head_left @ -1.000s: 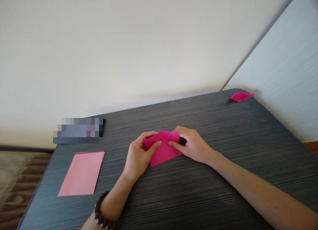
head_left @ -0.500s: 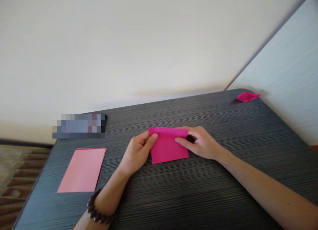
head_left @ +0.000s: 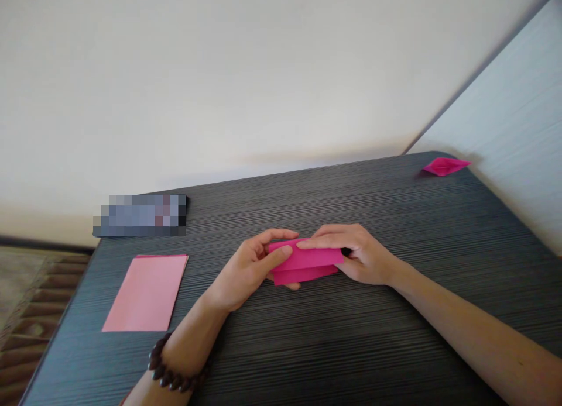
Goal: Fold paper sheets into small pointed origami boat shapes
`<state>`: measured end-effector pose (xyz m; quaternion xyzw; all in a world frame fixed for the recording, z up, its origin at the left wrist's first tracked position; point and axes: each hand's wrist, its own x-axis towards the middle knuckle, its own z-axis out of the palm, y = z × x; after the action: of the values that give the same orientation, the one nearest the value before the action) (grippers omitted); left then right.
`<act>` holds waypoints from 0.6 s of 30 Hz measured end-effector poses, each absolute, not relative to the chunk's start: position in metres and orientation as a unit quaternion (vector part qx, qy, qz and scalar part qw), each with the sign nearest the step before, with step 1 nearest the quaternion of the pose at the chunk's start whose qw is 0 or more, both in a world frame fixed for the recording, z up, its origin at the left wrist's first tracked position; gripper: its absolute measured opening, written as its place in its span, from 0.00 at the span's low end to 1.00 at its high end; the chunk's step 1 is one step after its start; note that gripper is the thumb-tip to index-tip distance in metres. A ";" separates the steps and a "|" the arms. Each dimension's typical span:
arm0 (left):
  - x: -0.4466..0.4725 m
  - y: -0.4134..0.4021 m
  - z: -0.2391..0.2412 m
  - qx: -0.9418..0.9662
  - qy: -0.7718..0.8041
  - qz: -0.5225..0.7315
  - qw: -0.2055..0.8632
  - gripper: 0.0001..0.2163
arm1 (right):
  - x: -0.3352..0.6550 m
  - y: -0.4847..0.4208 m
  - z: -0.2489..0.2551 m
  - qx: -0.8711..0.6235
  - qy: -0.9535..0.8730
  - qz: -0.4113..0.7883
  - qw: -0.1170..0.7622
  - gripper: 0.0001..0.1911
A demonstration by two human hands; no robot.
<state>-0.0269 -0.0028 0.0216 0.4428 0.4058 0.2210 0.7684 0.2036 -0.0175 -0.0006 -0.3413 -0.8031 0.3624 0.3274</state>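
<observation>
A bright pink sheet of paper is held above the dark table, folded over so that a narrow flap lies in front of a lower layer. My left hand grips its left end, thumb on the front face and other fingers behind and below. At the right end, my right hand has its index finger along the top fold and its thumb tucked under the flap. Part of the paper's back is hidden by my fingers.
A stack of light pink paper sheets lies at the left of the dark wood-grain table. Behind it is a blurred-out flat object. A folded pink paper piece stands at the far right corner, close to the wall.
The upper part of the pink paper has been folded down toward me, making it shorter. My right fingers have moved from behind the sheet to its top fold.
</observation>
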 end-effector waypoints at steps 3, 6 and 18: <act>-0.022 -0.004 0.019 0.469 0.426 0.258 0.729 0.16 | 0.208 -0.018 0.006 -0.340 -0.776 0.412 0.335 0.25; -0.019 -0.005 0.019 0.508 0.460 0.283 0.671 0.14 | 0.209 -0.019 0.011 -0.359 -0.730 0.460 0.356 0.24; -0.013 -0.011 0.021 0.577 0.514 0.309 0.554 0.14 | 0.195 -0.020 0.003 -0.484 -0.699 0.393 0.351 0.14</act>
<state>-0.0126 -0.0108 0.0208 0.5773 0.5143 0.3091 0.5538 0.1951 -0.0202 0.0032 -0.4838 -0.6991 0.3928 0.3507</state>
